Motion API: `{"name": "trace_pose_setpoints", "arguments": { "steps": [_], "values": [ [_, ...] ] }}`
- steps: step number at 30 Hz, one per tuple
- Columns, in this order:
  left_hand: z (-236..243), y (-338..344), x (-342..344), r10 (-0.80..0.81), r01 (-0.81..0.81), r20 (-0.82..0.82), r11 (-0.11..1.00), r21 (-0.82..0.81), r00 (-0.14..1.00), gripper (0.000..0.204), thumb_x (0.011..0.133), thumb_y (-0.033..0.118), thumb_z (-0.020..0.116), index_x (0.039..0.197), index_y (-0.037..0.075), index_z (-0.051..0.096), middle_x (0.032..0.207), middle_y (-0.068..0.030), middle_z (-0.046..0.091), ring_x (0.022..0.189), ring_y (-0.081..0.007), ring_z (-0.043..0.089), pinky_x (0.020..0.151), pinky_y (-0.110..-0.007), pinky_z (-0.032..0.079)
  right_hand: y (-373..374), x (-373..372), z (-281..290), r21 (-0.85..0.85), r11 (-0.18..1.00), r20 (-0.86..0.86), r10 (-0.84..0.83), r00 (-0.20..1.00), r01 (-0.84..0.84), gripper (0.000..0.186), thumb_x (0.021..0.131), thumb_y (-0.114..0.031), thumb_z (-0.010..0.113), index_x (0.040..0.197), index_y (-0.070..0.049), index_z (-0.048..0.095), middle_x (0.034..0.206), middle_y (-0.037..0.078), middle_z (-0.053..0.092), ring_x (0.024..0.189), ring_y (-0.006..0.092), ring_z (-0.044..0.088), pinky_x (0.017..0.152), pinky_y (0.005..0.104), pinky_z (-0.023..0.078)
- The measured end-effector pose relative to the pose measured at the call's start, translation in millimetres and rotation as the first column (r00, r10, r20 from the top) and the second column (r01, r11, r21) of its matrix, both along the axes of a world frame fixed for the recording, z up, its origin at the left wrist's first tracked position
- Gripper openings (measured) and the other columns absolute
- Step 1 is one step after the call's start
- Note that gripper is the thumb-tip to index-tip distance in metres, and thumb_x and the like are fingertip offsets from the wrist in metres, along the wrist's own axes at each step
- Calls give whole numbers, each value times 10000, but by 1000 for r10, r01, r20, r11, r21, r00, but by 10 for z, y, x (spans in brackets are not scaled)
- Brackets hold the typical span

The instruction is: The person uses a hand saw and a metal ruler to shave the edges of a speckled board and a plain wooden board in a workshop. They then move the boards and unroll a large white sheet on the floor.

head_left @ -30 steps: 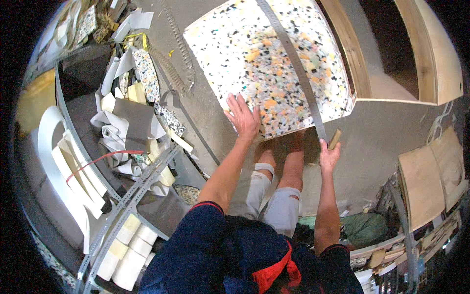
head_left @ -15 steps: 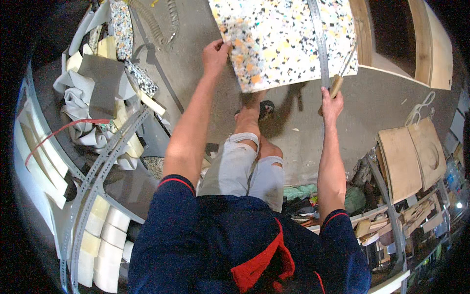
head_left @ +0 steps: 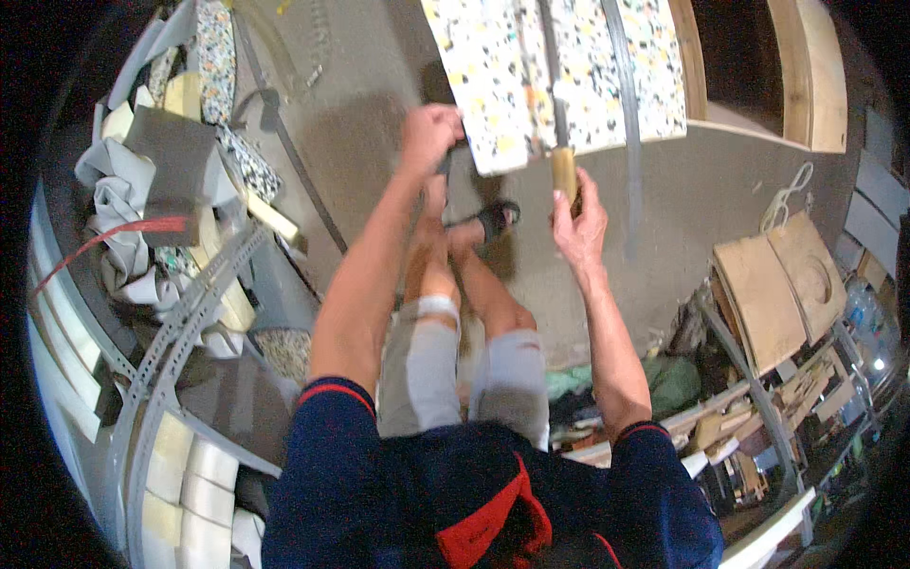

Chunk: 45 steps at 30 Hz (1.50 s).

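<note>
A speckled foam sheet in white, orange and black lies at the top centre. My left hand is closed at its left edge, fingertips pinching the side of the foam. In my right hand is a long-bladed knife, gripped by its wooden handle at the front edge. Its narrow blade points away from me over the foam, blurred by motion. To the right of the knife, a metal ruler lies lengthwise on the foam, and its near end sticks out past the front edge.
A wooden frame stands right of the foam. On the left are foam offcuts and grey cloth beside a perforated metal rail. Wooden panels and a scrap-filled shelf stand at the right. My feet are on the floor below the foam.
My right hand has left the ruler's end and swung left with the knife, whose blade now lies over the foam's middle. My left hand stays at the edge; my legs have shifted.
</note>
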<state>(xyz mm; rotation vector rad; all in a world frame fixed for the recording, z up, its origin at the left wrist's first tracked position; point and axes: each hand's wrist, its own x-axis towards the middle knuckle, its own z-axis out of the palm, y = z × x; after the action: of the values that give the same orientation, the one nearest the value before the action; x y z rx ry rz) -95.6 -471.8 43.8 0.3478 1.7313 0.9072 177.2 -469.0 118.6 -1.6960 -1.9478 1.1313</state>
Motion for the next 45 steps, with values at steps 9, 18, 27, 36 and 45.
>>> {"name": "trace_pose_setpoints", "arguments": {
  "steps": [9,18,27,36,45],
  "values": [
    [-112,641,-971,242,-241,10,960,143,970,257,951,195,666,1083,-24,693,948,-116,721,805,-186,705,730,-321,582,892,-1572,-255,95,988,-176,136,975,-121,534,924,-64,640,1436,-5,500,1276,249,649,1140,254,667,937,332,527],
    [-172,1838,-1858,312,-242,-164,907,345,936,261,928,177,665,1064,-39,720,862,-98,735,722,-144,687,676,-279,553,1506,-2384,-470,57,994,-161,105,981,-97,518,910,-48,652,1412,-11,530,1039,241,707,889,272,718,803,348,557],
    [-309,2324,-1974,350,-274,-158,889,367,923,311,940,163,642,1168,-42,695,886,-113,742,733,-131,691,651,-278,559,1545,-2418,-476,98,987,-95,133,987,-124,547,903,-43,666,1431,-52,526,995,221,709,861,285,716,796,357,556],
    [-317,2371,-1961,262,-195,-147,912,361,954,310,956,141,624,1196,-48,676,1004,-112,724,830,-146,678,719,-281,581,1605,-2542,-377,53,991,-62,130,990,-126,523,925,-57,656,1428,-15,519,1064,223,693,904,227,693,800,329,547],
    [-401,2423,-1994,273,-177,-211,905,387,939,283,942,124,650,1154,-59,690,948,-119,729,803,-149,690,715,-289,595,1714,-2617,-378,56,989,-58,140,988,-137,501,937,-57,644,1420,0,524,1206,244,685,1061,217,697,878,319,553]
  ]
}}
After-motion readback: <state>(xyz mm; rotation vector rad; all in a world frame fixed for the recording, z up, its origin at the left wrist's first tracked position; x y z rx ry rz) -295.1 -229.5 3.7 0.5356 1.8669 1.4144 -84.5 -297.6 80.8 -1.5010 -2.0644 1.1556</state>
